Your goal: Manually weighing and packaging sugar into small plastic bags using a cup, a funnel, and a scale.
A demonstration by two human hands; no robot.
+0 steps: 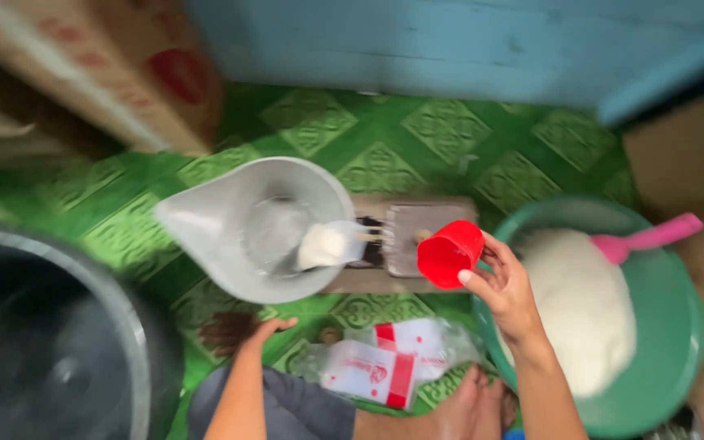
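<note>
My right hand (505, 287) holds a small red cup (448, 253), tilted, beside a balance scale (405, 241). The scale's grey scoop pan (230, 232) carries a small clear bag of white powder (329, 244). My left hand (248, 330) rests low on the green patterned floor (385, 155) just under the pan, fingers blurred and holding nothing that I can see. Clear plastic bags with red and white print (385, 363) lie between my arms, near my knee.
A green basin (662, 342) of white powder with a pink scoop (649, 238) stands at the right. A large dark metal pot (50, 342) is at the left. Cardboard boxes (124, 73) lean at the upper left; a blue wooden wall (450, 41) runs behind.
</note>
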